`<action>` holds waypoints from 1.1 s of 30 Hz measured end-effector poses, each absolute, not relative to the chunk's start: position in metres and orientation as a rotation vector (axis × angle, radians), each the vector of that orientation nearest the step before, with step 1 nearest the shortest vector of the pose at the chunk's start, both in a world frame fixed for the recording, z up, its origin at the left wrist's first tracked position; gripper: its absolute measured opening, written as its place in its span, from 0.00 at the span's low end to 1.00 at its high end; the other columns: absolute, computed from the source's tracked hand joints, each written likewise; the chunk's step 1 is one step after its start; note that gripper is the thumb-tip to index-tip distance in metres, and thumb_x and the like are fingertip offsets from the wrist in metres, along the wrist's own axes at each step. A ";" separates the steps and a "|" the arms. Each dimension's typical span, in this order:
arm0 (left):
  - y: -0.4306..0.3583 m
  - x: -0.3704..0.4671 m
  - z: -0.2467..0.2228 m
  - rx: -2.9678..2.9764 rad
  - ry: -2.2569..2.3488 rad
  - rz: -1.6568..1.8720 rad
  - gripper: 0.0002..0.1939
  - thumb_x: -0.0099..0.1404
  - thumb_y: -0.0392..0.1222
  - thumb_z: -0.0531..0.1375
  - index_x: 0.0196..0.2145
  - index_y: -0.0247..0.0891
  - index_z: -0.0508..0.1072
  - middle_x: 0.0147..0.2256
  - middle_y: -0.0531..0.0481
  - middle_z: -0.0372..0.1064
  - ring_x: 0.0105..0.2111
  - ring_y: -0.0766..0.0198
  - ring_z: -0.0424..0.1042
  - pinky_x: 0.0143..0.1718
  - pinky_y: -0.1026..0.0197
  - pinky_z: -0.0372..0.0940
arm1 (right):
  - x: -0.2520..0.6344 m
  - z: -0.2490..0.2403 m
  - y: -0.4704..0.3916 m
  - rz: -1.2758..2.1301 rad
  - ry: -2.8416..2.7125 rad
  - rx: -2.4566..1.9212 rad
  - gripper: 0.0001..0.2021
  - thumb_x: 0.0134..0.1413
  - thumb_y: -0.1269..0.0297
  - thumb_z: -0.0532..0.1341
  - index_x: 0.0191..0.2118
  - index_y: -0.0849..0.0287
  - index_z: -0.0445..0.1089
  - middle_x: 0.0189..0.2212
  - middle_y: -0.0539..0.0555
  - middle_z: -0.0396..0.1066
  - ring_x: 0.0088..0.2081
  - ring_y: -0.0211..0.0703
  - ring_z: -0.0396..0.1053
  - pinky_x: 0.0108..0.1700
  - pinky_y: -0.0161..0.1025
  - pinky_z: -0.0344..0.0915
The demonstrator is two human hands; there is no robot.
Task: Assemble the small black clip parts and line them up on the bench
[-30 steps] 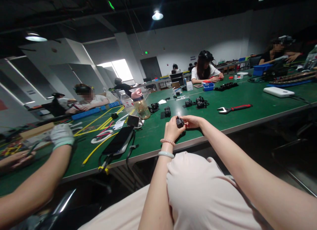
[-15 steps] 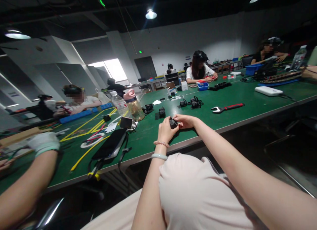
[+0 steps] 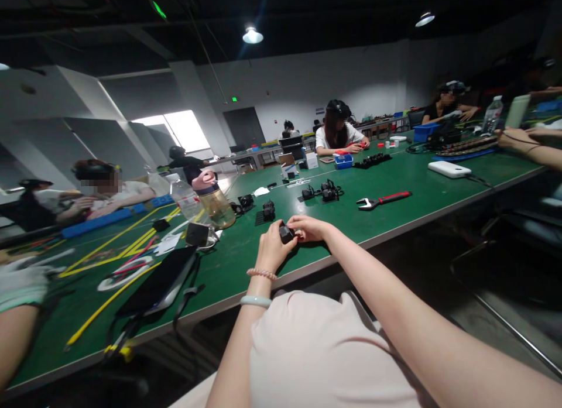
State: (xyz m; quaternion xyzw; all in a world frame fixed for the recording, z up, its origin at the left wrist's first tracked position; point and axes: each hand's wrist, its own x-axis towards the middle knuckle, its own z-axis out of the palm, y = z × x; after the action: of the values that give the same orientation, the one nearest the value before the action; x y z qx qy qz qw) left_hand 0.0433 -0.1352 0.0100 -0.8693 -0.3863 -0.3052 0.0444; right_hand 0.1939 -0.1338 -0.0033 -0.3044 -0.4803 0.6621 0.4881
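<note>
Close to the near edge of the counter [image 3: 377, 228], the left hand [image 3: 271, 244] was wrapped round a small black part [image 3: 287, 233], thumb and fingers pinching it from opposite sides, presumably to keep it steady. The right hand [image 3: 309, 228] had its fingertips drawn together on the part's right side, probably leaving the left to bear the weight; the fine detail between them was too small to tell. Working just over the counter's surface seemed to give the part support from below if it slipped.

Beyond, a black unit [image 3: 267, 211] sat just past the hands, likely for easy reach, while an adjustable wrench [image 3: 384, 201] lay off to the right, apparently out of the way. Two more black units [image 3: 318, 191] stood farther back, and beyond them a blue bin [image 3: 343, 161] rested near a co-worker [image 3: 338, 130].
</note>
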 end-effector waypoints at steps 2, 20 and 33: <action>-0.134 0.043 0.010 -2.654 -1.159 -0.930 0.28 0.51 0.50 0.56 0.48 0.36 0.56 0.45 0.44 0.61 0.43 0.55 0.63 0.43 0.56 0.58 | 0.192 -0.006 -0.132 1.569 -1.171 -0.744 0.13 0.38 0.60 0.62 0.27 0.59 0.57 0.15 0.41 0.55 0.16 0.26 0.54 0.19 0.26 0.52; -0.130 0.044 0.013 -2.637 -1.210 -0.982 0.28 0.50 0.50 0.55 0.47 0.37 0.56 0.46 0.43 0.60 0.44 0.54 0.63 0.43 0.55 0.58 | 0.191 -0.005 -0.130 1.453 -1.238 -0.786 0.15 0.41 0.56 0.59 0.33 0.56 0.56 0.18 0.42 0.57 0.14 0.27 0.54 0.16 0.25 0.51; -0.124 0.043 0.010 -2.650 -1.219 -1.013 0.28 0.49 0.51 0.55 0.47 0.37 0.57 0.44 0.44 0.62 0.42 0.56 0.65 0.40 0.57 0.60 | 0.192 -0.007 -0.128 1.474 -1.320 -0.702 0.14 0.41 0.60 0.59 0.36 0.54 0.57 0.17 0.41 0.57 0.14 0.27 0.54 0.16 0.26 0.51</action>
State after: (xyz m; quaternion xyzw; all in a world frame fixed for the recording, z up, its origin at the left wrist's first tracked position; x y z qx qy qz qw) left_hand 0.0429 -0.1245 0.0096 -0.8579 -0.3947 -0.3278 0.0271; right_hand 0.1924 -0.1280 -0.0074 -0.2902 -0.5452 0.6089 0.4979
